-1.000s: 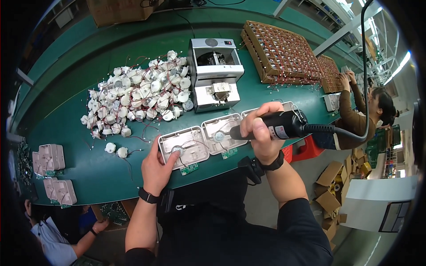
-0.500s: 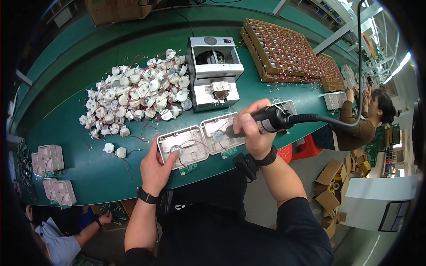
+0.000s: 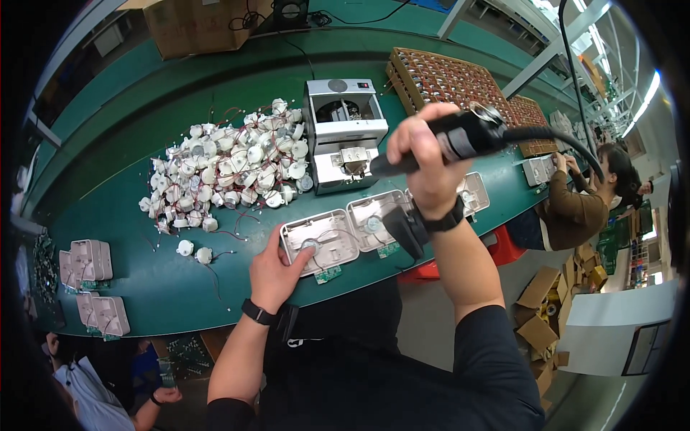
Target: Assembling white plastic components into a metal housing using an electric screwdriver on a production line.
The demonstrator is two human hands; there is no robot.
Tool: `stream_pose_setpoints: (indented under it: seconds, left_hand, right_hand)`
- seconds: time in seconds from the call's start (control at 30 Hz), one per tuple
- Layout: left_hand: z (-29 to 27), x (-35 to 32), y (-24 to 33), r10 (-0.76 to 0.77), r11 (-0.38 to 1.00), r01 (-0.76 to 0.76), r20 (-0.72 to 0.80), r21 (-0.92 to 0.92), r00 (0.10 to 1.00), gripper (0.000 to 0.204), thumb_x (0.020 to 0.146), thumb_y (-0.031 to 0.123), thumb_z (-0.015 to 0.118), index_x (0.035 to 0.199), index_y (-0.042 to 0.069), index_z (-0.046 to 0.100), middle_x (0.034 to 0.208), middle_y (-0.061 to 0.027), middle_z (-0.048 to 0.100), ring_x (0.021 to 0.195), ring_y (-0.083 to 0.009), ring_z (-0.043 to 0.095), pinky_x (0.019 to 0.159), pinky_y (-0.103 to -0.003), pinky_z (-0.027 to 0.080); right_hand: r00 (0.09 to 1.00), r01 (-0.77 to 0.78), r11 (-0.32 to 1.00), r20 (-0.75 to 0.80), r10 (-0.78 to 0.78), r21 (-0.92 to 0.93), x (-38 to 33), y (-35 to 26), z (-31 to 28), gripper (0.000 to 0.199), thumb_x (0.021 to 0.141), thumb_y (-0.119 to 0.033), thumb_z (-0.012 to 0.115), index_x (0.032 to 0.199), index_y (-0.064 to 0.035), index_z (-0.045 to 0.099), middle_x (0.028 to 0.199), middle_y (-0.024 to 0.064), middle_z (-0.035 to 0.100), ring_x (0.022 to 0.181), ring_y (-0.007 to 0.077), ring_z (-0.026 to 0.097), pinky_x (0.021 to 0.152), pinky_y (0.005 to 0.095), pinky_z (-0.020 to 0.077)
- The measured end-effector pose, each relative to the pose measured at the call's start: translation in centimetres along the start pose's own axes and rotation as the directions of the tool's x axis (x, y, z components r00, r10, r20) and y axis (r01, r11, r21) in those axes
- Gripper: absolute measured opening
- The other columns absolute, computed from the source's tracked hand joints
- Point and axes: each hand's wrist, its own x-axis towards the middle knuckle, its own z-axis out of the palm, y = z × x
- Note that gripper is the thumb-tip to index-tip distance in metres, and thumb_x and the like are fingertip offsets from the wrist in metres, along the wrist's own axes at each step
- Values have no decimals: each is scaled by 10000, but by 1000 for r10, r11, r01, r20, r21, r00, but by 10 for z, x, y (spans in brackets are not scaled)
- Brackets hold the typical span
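Note:
My right hand is wrapped around a black electric screwdriver, raised above the bench. Its tip end points left, in front of the silver screw feeder; whether they touch I cannot tell. My left hand grips the left side of an open white plastic housing, its thumb on the round part seated inside. A small green circuit board hangs from that housing's near edge by wires. Beside it, a second white housing holds a similar round part. A third housing shows partly behind my right wrist.
Left of the feeder lies a heap of white round parts with red wires. Two loose round parts sit nearer me. Stacked housings stand far left. Cardboard trays of parts are at back right. A co-worker sits at the right.
My right hand has lifted the screwdriver up from the second housing toward the feeder. The left hand still holds its housing. The whole view has shifted somewhat.

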Motion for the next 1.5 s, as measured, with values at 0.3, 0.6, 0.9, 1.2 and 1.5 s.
stream_pose_setpoints:
  seconds: [0.3,0.6,0.9,1.2,1.5]
  left_hand:
    - [7,7,10,-10,995,4,65,99,998,757,820,467,800,1401,50,551,682,-63,644,599,-211,633,576,-336,490]
    - [9,8,6,28,997,-31,57,64,998,766,826,496,783,1410,61,544,628,-56,622,583,-245,646,557,-375,492]
    - [10,6,5,36,996,-40,60,75,998,767,829,498,781,1411,61,539,624,-60,627,569,-252,645,550,-379,487]
    - [9,8,7,52,995,-57,51,84,997,743,826,504,782,1380,63,558,618,-57,623,564,-258,648,538,-384,488]
    - [25,16,27,64,991,-75,102,113,993,736,822,521,769,1365,69,562,638,-71,647,592,-288,671,567,-404,515]
  right_hand:
    - [986,-161,984,-49,157,-79,-6,4,-1,176,935,-50,595,1063,-3,483,716,80,550,576,174,554,556,319,490]
    - [985,-173,971,-15,173,-167,-68,-6,-18,207,921,-54,601,1066,-10,460,712,91,570,574,167,561,569,315,491]
    - [984,-177,944,-43,172,-277,-83,23,-32,195,918,-54,607,1040,-14,460,707,84,583,572,155,566,571,307,488]
    - [985,-141,923,47,168,-358,-68,19,-29,176,922,-57,607,1034,-11,480,706,75,575,571,151,564,557,303,487]
    - [999,-31,995,17,33,-99,13,16,3,159,935,-69,610,1026,-5,497,708,75,546,577,165,564,549,305,484]
